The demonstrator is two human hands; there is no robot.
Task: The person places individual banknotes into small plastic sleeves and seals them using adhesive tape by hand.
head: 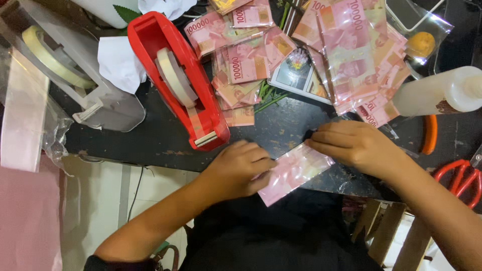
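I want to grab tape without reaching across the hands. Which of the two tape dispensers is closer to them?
The red tape dispenser, whose cutter end sits just beyond the left hand. The clear grey dispenser stands farther off, at the table's left end.

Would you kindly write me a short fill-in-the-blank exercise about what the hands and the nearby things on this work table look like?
1. Both the left hand and the right hand press on a flat pink banknote in a clear plastic sleeve at the edge of the ____ table.
2. The plastic tape dispenser beside the left hand is ____ in colour.
3. The scissors with orange-red handles lie on the ____ side of the right hand.

Missing words: black; red; right
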